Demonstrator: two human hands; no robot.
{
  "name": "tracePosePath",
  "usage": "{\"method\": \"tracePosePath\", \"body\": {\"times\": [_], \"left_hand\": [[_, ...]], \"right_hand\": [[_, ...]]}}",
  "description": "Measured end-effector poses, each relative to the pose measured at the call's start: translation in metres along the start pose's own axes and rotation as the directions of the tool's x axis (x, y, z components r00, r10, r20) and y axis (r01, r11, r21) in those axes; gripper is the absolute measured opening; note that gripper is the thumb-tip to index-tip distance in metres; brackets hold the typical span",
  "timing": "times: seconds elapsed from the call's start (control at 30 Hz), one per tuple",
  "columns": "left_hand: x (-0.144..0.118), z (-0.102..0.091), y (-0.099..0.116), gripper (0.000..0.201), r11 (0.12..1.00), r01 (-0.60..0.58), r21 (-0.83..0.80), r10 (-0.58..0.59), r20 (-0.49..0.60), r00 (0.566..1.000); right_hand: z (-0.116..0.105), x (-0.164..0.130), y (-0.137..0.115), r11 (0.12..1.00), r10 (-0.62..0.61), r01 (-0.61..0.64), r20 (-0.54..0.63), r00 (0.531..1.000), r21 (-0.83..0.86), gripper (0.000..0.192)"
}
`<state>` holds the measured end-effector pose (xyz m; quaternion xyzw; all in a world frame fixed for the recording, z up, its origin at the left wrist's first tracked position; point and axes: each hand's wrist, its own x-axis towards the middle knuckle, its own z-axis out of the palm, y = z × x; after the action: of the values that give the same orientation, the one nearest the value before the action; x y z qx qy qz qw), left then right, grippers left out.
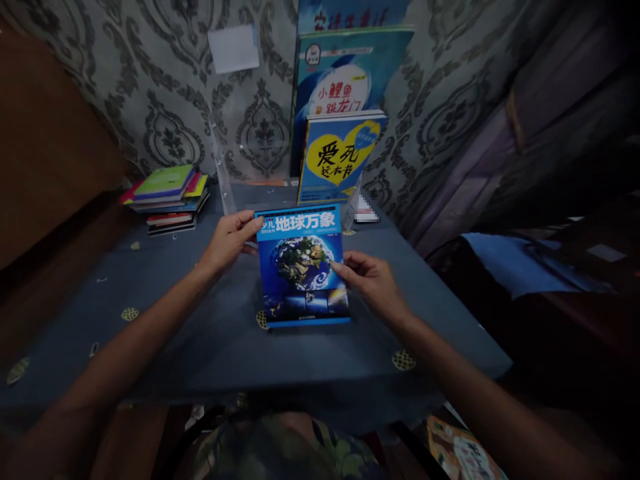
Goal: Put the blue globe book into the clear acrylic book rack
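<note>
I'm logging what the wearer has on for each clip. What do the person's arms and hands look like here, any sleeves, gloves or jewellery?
Both forearms are bare up to the frame edge: no sleeves show. The left hand and right hand wear no gloves, and no rings, watch or bracelet can be made out in the dim light. Below, clothing with a camouflage-like pattern shows.

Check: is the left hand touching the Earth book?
Touching. The head view shows the left hand with fingers on the top-left corner of the Earth book.

A blue-clothed table [200, 347] carries a stack of books [167, 198].
</note>
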<state>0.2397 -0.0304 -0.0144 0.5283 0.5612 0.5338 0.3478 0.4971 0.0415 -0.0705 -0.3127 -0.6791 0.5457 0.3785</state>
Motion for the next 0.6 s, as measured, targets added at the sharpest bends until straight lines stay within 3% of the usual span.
{"method": "tracePosePath", "body": {"times": [0.07, 0.17, 0.3, 0.4, 0.47, 0.53, 0.6], "left_hand": [[0.012, -0.002, -0.022, 0.051, 0.993, 0.115, 0.022, -0.115, -0.002, 0.993], [0.021, -0.001, -0.051, 0.046, 0.975, 0.177, 0.132, -0.175, -0.025, 0.984], [0.022, -0.006, -0.074, 0.024, 0.941, 0.172, 0.290, -0.162, -0.058, 0.985], [0.016, -0.012, -0.080, 0.013, 0.890, 0.108, 0.443, -0.077, -0.088, 0.993], [0.009, -0.014, -0.082, 0.008, 0.829, 0.024, 0.559, 0.008, -0.056, 0.998], [0.002, -0.013, -0.086, 0.012, 0.717, -0.100, 0.690, 0.100, 0.040, 0.994], [-0.004, -0.010, -0.091, 0.022, 0.595, -0.211, 0.775, 0.158, 0.144, 0.977]], "right_hand": [[0.003, 0.008, 0.009, 0.996, 0.080, -0.081, 0.013, 0.997, 0.035, 0.043], [0.006, 0.017, 0.028, 0.991, 0.133, -0.133, 0.038, 0.990, 0.012, 0.045], [0.001, 0.024, 0.049, 0.958, 0.061, -0.063, -0.018, 0.998, -0.281, 0.032], [-0.005, 0.024, 0.052, 0.811, -0.034, 0.034, 0.011, 0.999, -0.585, 0.021], [-0.003, 0.023, 0.048, 0.706, -0.094, 0.108, 0.059, 0.994, -0.700, 0.021], [0.007, 0.023, 0.042, 0.648, -0.172, 0.222, 0.144, 0.975, -0.729, 0.026], [0.026, 0.026, 0.036, 0.643, -0.238, 0.365, 0.278, 0.931, -0.673, 0.035]]}}
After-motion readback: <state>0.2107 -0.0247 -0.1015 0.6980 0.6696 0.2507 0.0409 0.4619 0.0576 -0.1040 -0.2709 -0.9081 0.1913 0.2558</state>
